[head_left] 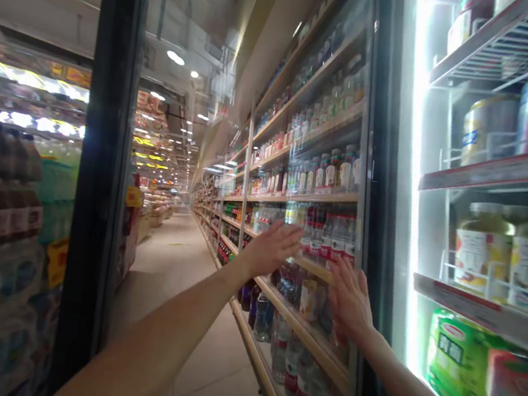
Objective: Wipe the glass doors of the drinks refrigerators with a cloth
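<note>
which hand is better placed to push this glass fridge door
Left, likely: left hand lies flat mid-pane on the glass door; right hand presses beside the dark frame by the lit shelves.

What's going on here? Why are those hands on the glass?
A person stands in a shop aisle beside a lit fridge. The left hand and the right hand are spread open and seem to lie flat on the glass door, holding nothing. To the right, the fridge shelves show jars and cans. Rows of bottles show through the glass.
</note>
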`<state>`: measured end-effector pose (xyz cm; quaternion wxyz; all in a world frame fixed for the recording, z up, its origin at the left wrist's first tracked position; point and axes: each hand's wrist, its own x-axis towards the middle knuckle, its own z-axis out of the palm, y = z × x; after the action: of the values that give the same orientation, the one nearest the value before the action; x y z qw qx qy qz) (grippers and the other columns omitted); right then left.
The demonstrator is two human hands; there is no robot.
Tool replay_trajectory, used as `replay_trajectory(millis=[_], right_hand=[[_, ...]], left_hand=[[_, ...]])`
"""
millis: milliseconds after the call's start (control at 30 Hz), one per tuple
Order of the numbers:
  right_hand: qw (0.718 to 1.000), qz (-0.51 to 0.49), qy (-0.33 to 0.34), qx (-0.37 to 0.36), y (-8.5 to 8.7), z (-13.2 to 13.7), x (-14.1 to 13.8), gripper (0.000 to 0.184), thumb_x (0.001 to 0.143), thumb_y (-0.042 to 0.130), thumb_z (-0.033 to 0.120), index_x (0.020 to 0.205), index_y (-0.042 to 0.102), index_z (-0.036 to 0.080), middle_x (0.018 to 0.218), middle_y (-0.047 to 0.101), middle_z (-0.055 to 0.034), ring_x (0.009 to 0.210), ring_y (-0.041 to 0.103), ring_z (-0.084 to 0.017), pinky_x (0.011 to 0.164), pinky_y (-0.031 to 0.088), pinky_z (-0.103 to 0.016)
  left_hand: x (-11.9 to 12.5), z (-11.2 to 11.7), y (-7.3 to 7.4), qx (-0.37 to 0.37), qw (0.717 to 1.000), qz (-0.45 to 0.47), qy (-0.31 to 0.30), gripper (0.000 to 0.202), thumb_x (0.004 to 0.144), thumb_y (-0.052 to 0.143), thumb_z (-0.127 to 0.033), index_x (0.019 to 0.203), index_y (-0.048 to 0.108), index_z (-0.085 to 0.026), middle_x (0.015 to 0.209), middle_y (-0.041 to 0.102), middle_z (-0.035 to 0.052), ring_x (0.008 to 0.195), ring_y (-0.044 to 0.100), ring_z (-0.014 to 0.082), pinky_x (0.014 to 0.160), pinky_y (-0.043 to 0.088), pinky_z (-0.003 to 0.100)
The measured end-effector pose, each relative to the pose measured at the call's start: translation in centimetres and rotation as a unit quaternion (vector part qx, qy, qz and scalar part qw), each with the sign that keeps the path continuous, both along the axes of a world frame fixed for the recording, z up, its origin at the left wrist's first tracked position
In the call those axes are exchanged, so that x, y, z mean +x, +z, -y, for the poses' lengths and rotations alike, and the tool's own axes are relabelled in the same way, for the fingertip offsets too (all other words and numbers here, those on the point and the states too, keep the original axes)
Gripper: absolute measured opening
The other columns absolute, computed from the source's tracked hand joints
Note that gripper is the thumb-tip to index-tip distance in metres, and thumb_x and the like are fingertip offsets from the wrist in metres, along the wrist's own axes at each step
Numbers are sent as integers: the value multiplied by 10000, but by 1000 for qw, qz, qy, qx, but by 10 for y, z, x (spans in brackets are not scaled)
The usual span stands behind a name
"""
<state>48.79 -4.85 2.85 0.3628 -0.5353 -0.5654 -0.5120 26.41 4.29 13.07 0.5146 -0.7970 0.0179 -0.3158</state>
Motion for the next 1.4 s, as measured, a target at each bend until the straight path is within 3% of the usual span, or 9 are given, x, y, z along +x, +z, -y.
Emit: replay_trajectory(millis=[67, 200, 367, 567, 700, 900, 1067, 1233, 1400], right_hand=[[1000, 4, 9, 3, 2, -2, -7, 560, 860, 348, 162, 1407, 234, 204, 1393, 401, -107, 1309, 326, -226, 1050, 256, -493], [999, 31, 30, -6, 12, -6, -24, 576, 848, 345, 138, 1409, 231, 203, 1404, 387, -100, 1318, 308, -230, 1049, 252, -500], [999, 23, 38, 2, 32, -11, -45, 577, 869, 338, 161, 1424, 186, 211, 1412, 375, -98, 1323, 298, -225, 1053, 250, -492], [996, 62, 66, 20, 45, -21, -72, 556, 876, 347, 167, 1414, 210, 183, 1390, 406, -111, 1330, 282, -217, 1061, 233, -477], [995, 52, 79, 21, 51, -26, -88, 507, 874, 346, 164, 1378, 294, 162, 1393, 398, -120, 1338, 260, -226, 1057, 223, -499], [992, 77, 99, 2, 50, -30, -113, 465, 871, 355, 172, 1334, 371, 142, 1391, 403, -117, 1344, 245, -221, 1071, 207, -488], [991, 79, 111, 13, 50, -35, -129, 449, 865, 358, 176, 1309, 408, 137, 1375, 423, -126, 1341, 253, -230, 1071, 200, -498], [983, 119, 142, 0, 45, -39, -147, 447, 845, 374, 159, 1286, 437, 127, 1392, 400, -122, 1348, 236, -231, 1087, 174, -497], [980, 116, 159, 5, 47, -44, -171, 446, 848, 377, 171, 1288, 439, 138, 1389, 404, -119, 1350, 232, -223, 1089, 173, -492]], left_hand=[[-12, 0, 5, -1, 1000, 17, 4, 321, 876, 394, -187, 1171, 519, -165, 1382, 425, 85, 1324, 300, 218, 1096, 207, 474], [-36, 1, 5, 49, 981, -182, -38, 280, 858, 436, -215, 1110, 556, -189, 1360, 459, 57, 1320, 307, 167, 1127, 169, 402], [-57, 0, 15, 4, 999, 16, 33, 330, 871, 428, -198, 1194, 496, -180, 1390, 413, 81, 1338, 272, 196, 1117, 161, 451], [-87, 1, 10, 65, 988, -140, -15, 277, 877, 406, -225, 1111, 554, -199, 1378, 435, 31, 1334, 277, 157, 1135, 130, 382], [-111, 2, 22, 28, 998, 42, 46, 326, 880, 400, -189, 1188, 507, -179, 1377, 433, 61, 1348, 244, 180, 1131, 113, 422], [-152, 3, -2, 27, 987, -148, 59, 333, 882, 382, -223, 1187, 514, -227, 1416, 374, 21, 1354, 223, 142, 1136, 119, 382], [-190, 4, -12, -17, 992, 15, 124, 403, 885, 389, -189, 1287, 414, -205, 1416, 370, 58, 1370, 166, 179, 1125, 97, 452], [-216, 8, -52, 11, 983, -159, 88, 372, 874, 379, -191, 1230, 482, -221, 1442, 322, -8, 1363, 194, 160, 1139, 82, 390], [-221, 2, -38, 3, 978, 147, 147, 391, 867, 409, -141, 1249, 464, -202, 1384, 420, 44, 1375, 135, 168, 1131, 88, 415]])
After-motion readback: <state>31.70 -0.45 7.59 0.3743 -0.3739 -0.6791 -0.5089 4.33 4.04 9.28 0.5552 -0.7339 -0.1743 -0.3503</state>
